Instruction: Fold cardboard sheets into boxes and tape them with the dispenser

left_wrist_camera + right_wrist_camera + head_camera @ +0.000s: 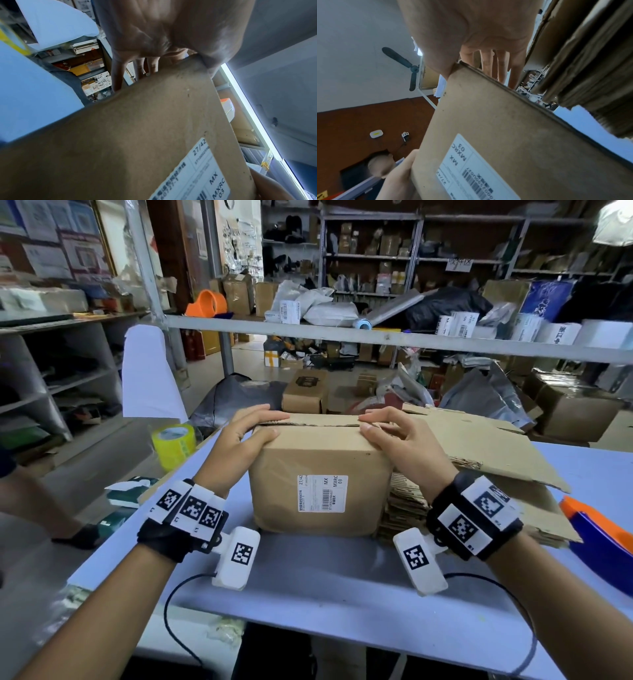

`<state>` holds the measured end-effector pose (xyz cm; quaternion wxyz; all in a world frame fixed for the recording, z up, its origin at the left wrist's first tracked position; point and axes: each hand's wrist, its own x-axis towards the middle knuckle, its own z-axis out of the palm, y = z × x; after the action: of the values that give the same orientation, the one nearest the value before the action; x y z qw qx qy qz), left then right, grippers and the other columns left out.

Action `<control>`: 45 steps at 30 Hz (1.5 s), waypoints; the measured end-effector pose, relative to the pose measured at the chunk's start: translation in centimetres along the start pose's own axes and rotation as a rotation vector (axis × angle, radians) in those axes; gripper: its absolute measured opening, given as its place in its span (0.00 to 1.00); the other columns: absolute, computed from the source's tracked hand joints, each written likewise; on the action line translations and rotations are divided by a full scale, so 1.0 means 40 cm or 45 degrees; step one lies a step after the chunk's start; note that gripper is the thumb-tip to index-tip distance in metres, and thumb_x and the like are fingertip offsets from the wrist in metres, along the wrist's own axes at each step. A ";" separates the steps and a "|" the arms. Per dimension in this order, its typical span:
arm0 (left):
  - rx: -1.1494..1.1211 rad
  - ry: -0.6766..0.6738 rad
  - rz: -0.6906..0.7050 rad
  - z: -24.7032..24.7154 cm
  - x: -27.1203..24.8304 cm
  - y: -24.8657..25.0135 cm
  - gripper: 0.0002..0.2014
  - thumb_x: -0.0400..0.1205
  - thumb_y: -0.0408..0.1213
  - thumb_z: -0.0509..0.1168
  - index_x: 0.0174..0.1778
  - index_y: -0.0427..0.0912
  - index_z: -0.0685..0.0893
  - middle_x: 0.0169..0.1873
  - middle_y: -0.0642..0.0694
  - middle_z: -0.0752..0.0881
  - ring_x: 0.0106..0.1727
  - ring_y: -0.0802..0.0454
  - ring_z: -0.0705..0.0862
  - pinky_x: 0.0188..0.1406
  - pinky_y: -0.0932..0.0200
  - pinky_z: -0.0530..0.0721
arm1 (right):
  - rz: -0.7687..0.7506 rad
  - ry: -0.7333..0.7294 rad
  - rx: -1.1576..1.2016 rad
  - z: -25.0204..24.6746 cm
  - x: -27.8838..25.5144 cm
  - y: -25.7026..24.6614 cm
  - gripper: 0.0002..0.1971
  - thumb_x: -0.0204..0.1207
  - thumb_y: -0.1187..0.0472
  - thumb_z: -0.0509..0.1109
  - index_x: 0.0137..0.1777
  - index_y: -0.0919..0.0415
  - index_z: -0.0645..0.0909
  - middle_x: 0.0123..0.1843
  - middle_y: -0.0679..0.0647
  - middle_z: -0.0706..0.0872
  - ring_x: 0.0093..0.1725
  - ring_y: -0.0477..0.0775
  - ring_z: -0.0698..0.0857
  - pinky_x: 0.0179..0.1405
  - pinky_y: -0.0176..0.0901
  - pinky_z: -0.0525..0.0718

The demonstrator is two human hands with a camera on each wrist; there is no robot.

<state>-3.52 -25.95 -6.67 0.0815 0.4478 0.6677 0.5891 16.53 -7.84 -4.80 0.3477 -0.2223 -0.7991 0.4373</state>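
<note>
A brown cardboard box (pixel 318 474) with a white shipping label (pixel 322 493) stands on the table in front of me. My left hand (pixel 251 429) lies on its top left, fingers straight across the closed flaps and thumb at the near edge. My right hand (pixel 388 433) presses the top right the same way. The flap seam runs between the two hands. From the left wrist, the fingers (pixel 118 75) reach over the box (pixel 137 135). The right wrist view shows my right hand (pixel 471 27) on the box edge (pixel 505 135). An orange and blue tape dispenser (pixel 599 532) lies at the far right.
A stack of flat cardboard sheets (pixel 479 460) sits right beside the box. A yellow tape roll (pixel 173 445) stands at the table's left corner. A grey rail (pixel 376 337) crosses above the white table (pixel 342 594). Another person's arm (pixel 34 501) is at the left.
</note>
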 end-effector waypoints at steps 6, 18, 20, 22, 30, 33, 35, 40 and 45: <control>-0.044 0.054 0.033 0.010 -0.007 -0.006 0.17 0.85 0.32 0.63 0.58 0.57 0.91 0.73 0.56 0.78 0.78 0.64 0.69 0.81 0.55 0.64 | -0.178 0.020 -0.433 -0.019 -0.003 -0.029 0.10 0.85 0.56 0.71 0.59 0.51 0.92 0.66 0.45 0.89 0.68 0.45 0.83 0.70 0.41 0.78; -0.075 0.102 0.086 0.034 -0.007 -0.014 0.19 0.84 0.34 0.59 0.55 0.63 0.90 0.74 0.55 0.78 0.77 0.64 0.71 0.80 0.56 0.64 | 0.286 0.367 -0.948 -0.398 -0.046 0.135 0.16 0.85 0.57 0.65 0.70 0.58 0.80 0.69 0.66 0.74 0.73 0.69 0.72 0.77 0.62 0.72; -0.085 0.116 0.093 0.041 -0.010 -0.012 0.19 0.83 0.37 0.59 0.54 0.65 0.90 0.74 0.56 0.78 0.77 0.63 0.71 0.79 0.56 0.64 | 0.551 0.378 -1.052 -0.465 -0.079 0.202 0.19 0.84 0.57 0.62 0.74 0.60 0.77 0.73 0.69 0.70 0.77 0.71 0.67 0.76 0.60 0.70; -0.095 0.123 0.093 0.046 -0.011 -0.011 0.18 0.82 0.38 0.59 0.55 0.64 0.90 0.74 0.56 0.78 0.77 0.63 0.71 0.80 0.55 0.64 | 0.778 0.331 -1.168 -0.517 -0.112 0.267 0.22 0.85 0.56 0.62 0.78 0.59 0.74 0.78 0.71 0.65 0.80 0.71 0.64 0.78 0.60 0.67; -0.146 0.143 0.079 0.054 -0.011 -0.018 0.18 0.82 0.37 0.59 0.54 0.63 0.90 0.74 0.58 0.78 0.75 0.68 0.73 0.80 0.57 0.65 | 0.992 0.158 -1.512 -0.561 -0.196 0.381 0.23 0.80 0.50 0.72 0.72 0.56 0.76 0.72 0.70 0.65 0.71 0.75 0.69 0.56 0.59 0.77; -0.184 0.132 0.110 0.056 -0.010 -0.021 0.19 0.81 0.37 0.59 0.51 0.66 0.91 0.74 0.54 0.78 0.75 0.69 0.73 0.78 0.59 0.65 | 1.018 0.129 -1.519 -0.577 -0.195 0.383 0.27 0.81 0.45 0.72 0.75 0.57 0.75 0.72 0.68 0.72 0.61 0.71 0.78 0.51 0.55 0.79; -0.201 0.134 0.116 0.057 -0.008 -0.024 0.19 0.81 0.37 0.60 0.49 0.67 0.91 0.74 0.55 0.79 0.75 0.69 0.73 0.78 0.60 0.65 | 0.997 0.068 -1.540 -0.591 -0.192 0.387 0.28 0.81 0.41 0.71 0.75 0.57 0.76 0.66 0.64 0.83 0.54 0.65 0.81 0.47 0.49 0.77; -0.176 0.137 0.108 0.056 -0.007 -0.025 0.18 0.81 0.37 0.59 0.53 0.64 0.90 0.75 0.52 0.78 0.76 0.66 0.72 0.82 0.53 0.63 | 0.947 0.160 -1.491 -0.616 -0.181 0.364 0.20 0.83 0.44 0.71 0.61 0.62 0.80 0.58 0.65 0.87 0.48 0.65 0.81 0.43 0.48 0.76; -0.165 0.136 0.086 0.058 -0.014 -0.014 0.17 0.81 0.39 0.59 0.55 0.60 0.89 0.76 0.51 0.76 0.77 0.62 0.71 0.83 0.52 0.63 | 0.549 0.567 -1.410 -0.633 -0.121 0.149 0.19 0.87 0.47 0.64 0.63 0.63 0.81 0.49 0.69 0.84 0.47 0.69 0.81 0.46 0.56 0.80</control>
<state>-2.00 -24.62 -8.06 0.0548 0.4319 0.6159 0.6566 39.02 5.84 -2.13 0.2432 -0.6106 -0.7528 -0.0374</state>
